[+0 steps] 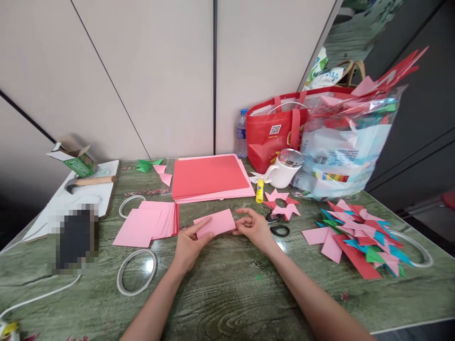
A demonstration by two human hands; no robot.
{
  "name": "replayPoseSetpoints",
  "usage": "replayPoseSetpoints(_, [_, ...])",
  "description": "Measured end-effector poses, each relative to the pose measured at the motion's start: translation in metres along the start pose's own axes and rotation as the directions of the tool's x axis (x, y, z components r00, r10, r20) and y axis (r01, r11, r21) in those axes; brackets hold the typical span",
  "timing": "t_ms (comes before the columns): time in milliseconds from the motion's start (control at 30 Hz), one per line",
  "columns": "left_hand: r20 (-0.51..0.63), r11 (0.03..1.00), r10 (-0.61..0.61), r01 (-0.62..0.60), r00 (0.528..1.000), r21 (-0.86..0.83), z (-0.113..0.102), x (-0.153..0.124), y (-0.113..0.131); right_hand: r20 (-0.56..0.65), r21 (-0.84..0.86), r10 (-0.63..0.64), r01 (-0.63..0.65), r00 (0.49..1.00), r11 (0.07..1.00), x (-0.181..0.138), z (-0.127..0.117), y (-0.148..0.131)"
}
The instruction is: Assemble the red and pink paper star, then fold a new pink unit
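Observation:
A pink sheet of paper point(215, 223), oblong and apparently folded, is between my hands over the table. My left hand point(190, 244) grips its left part, thumb in front and forefinger along the face. At the paper's right end, my right hand point(254, 229) has its lower fingers closed at the edge, while the forefinger is raised off it. Left of my left hand lies a fanned stack of pink and red paper squares point(142, 222). Just right of my right hand are black-handled scissors point(280, 230), partly under a pink and red paper ring point(281, 204).
Large red and pink sheets point(211, 175) lie behind my hands. A glue stick point(259, 191), white mug point(284, 168), red bag point(270, 137) and bottle point(241, 135) stand back right. Folded paper stars point(366, 232) pile up right. Tape rolls point(137, 272) and a hammer point(92, 181) lie left.

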State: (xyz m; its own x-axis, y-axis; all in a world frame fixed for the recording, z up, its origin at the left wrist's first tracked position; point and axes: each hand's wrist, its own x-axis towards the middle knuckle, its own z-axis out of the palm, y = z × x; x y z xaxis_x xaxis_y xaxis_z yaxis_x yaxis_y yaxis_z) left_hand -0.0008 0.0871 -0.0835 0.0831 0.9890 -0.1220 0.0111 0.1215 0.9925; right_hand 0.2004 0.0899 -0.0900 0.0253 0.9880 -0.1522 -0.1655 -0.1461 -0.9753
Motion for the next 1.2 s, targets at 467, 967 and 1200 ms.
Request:
replayPoseSetpoints(467, [0.111, 0.997, 0.017, -0.026, 0.994, 0.077, 0.006, -0.009, 0.015, 0.091, 0.082, 0.046, -0.054, 0.995, 0.995, -0.007, 0.011, 0.000])
replayPoseSetpoints(967, [0.137, 0.863, 0.383, -0.407, 0.913, 0.300, 0.002, -0.009, 0.012, 0.478, 0.088, 0.066, -0.123, 0.876, 0.988, -0.020, 0.018, -0.007])
replayPoseSetpoints(1200, [0.254, 0.679, 0.555, -0.608, 0.792, 0.412, 0.004, -0.011, 0.003, 0.465, 0.134, 0.032, -0.106, 0.885, 0.985, -0.019, 0.018, -0.006])
